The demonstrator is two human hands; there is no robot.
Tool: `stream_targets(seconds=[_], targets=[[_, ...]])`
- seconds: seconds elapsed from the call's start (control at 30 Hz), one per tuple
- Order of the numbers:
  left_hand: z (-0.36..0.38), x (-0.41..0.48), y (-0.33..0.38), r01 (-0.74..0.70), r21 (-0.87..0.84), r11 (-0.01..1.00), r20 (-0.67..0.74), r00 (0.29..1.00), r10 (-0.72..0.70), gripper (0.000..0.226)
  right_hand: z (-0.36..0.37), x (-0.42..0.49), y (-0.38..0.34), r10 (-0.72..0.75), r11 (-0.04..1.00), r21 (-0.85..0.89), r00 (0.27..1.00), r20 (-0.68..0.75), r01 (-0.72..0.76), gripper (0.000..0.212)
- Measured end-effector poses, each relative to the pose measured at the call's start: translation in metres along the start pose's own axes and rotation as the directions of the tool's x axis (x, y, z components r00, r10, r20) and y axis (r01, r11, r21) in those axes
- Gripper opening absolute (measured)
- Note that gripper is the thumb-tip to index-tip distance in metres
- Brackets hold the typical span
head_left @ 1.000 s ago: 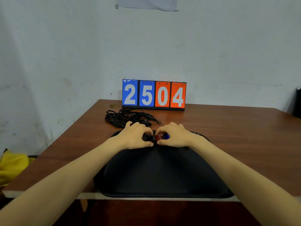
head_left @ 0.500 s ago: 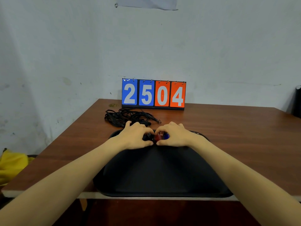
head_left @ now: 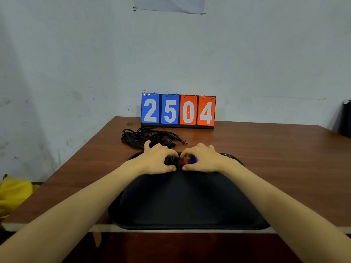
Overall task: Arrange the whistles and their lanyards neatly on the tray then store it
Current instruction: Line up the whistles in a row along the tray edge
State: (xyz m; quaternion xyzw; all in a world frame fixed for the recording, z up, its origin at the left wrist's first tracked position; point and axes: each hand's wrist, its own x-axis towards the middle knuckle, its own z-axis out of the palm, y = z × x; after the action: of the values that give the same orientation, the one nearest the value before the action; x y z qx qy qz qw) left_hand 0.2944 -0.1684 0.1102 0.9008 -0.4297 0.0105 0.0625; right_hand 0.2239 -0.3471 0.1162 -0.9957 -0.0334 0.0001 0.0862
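Note:
A black tray [head_left: 186, 202] lies on the wooden table at its near edge. Both my hands are at the tray's far end, side by side. My left hand [head_left: 156, 160] has its fingers curled around a black whistle [head_left: 171, 160]. My right hand [head_left: 202, 159] curls its fingers around a red whistle [head_left: 183, 161] and a blue whistle [head_left: 193, 160]. Most of each whistle is hidden by my fingers. A tangle of black lanyards [head_left: 146, 138] lies on the table just beyond the tray, to the left.
A flip scoreboard [head_left: 178, 111] reading 2504 stands at the back of the table against the wall. Something yellow [head_left: 13, 194] sits off the table's left edge. A dark object [head_left: 344, 118] stands at the far right.

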Motion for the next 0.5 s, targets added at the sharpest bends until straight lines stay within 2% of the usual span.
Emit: stream_targets(seconds=[0.3,0.5], targets=[[-0.006,-0.01,-0.003,0.0,-0.066,0.998,-0.059,0.998,-0.004,0.062,-0.002,-0.003,-0.003,0.012,1.0,0.0,1.0,-0.017,-0.012,0.051],[-0.015,-0.022,-0.028,0.086,-0.237,0.968,-0.156,0.98,-0.126,0.046,-0.015,-0.002,-0.012,0.036,0.997,0.08,0.972,-0.232,-0.018,0.035]])
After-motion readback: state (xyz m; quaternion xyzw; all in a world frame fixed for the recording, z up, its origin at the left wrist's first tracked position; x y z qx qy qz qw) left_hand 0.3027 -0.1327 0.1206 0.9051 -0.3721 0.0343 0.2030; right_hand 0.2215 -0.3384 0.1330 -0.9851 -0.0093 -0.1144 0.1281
